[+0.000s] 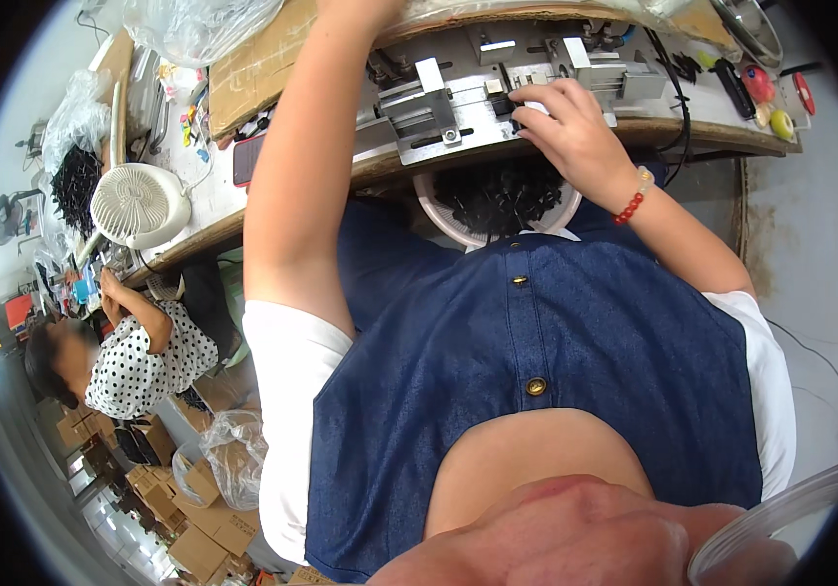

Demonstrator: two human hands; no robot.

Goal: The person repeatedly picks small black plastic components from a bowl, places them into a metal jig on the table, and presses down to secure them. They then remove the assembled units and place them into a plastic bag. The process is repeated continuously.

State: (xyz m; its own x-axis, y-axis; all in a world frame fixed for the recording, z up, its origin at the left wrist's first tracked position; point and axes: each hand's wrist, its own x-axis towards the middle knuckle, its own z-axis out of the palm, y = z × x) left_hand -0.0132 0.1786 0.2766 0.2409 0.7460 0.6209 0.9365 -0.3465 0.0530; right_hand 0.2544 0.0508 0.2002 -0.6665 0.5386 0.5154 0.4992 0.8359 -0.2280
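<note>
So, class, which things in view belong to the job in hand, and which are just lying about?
Seemingly in the job: metal fixture, with the right hand at it; black pieces in the pale basket.

Apparently just lying about: white fan; red-edged flat object; clear plastic bag.

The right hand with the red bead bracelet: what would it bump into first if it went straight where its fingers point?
Going left, the right hand would probably meet the small black piece by its fingertips first, on the flat silver metal fixture; depth is unclear.
</note>
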